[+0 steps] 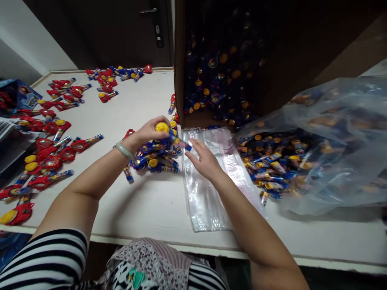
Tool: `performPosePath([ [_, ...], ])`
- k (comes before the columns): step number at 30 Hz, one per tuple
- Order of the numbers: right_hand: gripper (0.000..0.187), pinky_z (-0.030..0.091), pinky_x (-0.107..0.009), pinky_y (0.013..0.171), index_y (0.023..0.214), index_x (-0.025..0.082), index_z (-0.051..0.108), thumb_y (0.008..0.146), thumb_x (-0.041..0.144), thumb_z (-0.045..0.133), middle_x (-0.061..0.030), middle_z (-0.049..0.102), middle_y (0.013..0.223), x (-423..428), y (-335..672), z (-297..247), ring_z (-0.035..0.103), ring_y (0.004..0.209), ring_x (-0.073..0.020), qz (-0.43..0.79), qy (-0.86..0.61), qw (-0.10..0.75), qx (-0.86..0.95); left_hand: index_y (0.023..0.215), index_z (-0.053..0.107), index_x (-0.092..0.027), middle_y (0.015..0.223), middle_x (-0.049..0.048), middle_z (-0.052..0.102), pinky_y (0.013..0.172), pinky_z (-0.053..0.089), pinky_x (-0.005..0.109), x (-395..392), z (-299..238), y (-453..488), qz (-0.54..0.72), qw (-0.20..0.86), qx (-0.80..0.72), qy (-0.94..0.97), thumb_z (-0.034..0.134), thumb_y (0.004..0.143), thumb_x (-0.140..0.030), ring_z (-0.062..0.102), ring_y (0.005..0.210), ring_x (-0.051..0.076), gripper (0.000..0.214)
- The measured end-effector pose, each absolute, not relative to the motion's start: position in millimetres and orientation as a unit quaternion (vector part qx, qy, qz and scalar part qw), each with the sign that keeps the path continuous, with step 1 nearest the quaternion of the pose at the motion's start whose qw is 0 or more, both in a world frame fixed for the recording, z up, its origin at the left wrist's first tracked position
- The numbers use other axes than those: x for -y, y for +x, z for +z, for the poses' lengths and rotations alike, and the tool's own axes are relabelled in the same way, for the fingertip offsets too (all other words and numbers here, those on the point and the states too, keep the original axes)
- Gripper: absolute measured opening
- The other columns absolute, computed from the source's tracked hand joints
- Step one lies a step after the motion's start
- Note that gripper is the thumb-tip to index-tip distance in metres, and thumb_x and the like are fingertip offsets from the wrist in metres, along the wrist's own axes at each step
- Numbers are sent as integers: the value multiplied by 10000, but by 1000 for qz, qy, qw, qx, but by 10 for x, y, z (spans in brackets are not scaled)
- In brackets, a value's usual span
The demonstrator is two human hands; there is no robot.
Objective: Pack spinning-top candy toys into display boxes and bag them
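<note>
My left hand [155,131] is closed around a blue toy with a round yellow part [162,127], above the heap of toys. A slim tube [183,144], smeared by motion, sticks out of the toy toward the right. Its blue end sits between the thumb and fingers of my right hand [204,159]. Below my left hand lies a heap of blue toys with tubes [154,157], a few red ones among them. Under my right hand are flat clear plastic bags [208,193].
Red toys with tubes [50,163] lie in groups across the left of the white table [145,217]. A deep cardboard box [179,60] at the back holds many blue and yellow pieces. At right, a large plastic bag [341,161] spills small tubes [272,165].
</note>
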State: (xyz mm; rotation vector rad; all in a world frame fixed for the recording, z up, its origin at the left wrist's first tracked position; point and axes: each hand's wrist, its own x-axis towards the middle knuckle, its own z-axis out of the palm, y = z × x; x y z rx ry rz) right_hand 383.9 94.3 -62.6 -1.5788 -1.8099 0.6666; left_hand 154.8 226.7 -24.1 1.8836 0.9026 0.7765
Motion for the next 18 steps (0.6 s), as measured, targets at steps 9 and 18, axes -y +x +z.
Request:
performPosePath([
  [9, 364, 490, -434, 1057, 1187, 217, 697, 935, 419, 531, -111, 683, 1269, -510, 4977, -1128, 625, 1207, -257, 209, -638, 347, 655, 1122, 625, -138, 955, 65, 647, 848, 496, 353, -3267, -454, 1626, 86, 281, -522, 801, 785, 621, -416, 600, 943, 233, 595],
  [18, 335, 499, -424, 896, 1179, 160, 685, 936, 244, 471, -156, 706, 1130, -403, 6279, -829, 639, 1046, -289, -28, -816, 121, 564, 1089, 700, -183, 966, 76, 695, 943, 454, 379, -3207, -603, 3623, 71, 222, -351, 907, 667, 799, -285, 622, 942, 268, 309],
])
